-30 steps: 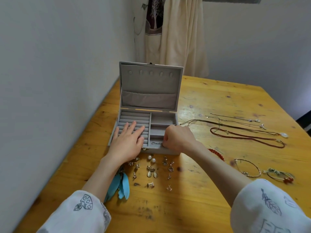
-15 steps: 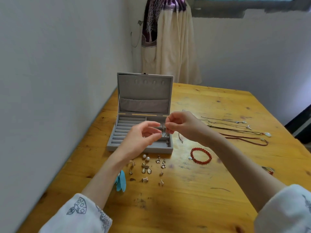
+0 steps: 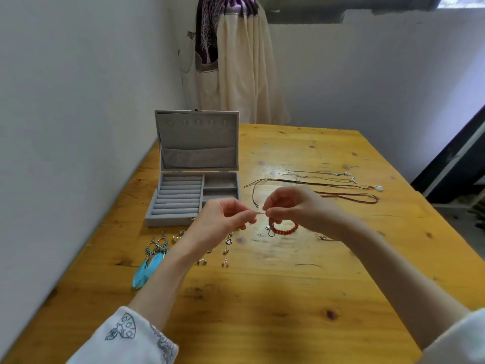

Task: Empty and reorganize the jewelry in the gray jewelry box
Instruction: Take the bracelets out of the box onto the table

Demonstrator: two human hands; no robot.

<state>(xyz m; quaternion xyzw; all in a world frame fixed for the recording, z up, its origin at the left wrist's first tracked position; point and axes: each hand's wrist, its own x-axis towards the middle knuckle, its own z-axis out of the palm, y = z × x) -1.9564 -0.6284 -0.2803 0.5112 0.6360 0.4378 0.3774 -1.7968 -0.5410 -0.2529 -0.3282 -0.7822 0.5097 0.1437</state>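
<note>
Both hands raised over the table (image 3: 262, 298) — left hand (image 3: 223, 224) and right hand (image 3: 294, 208) each pinch one end of a thin silvery chain (image 3: 260, 212). Earrings (image 3: 154, 256) and red bracelet (image 3: 284, 228) lie below. Box (image 3: 183, 200) beyond — lid up, by the wall.

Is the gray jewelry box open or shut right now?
Open: the gray jewelry box has its lid standing upright, showing the ring rolls and side compartments.

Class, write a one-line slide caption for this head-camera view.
Both hands, left hand and right hand, pinch a thin silver chain above the wooden table, beside the open gray jewelry box.
</note>
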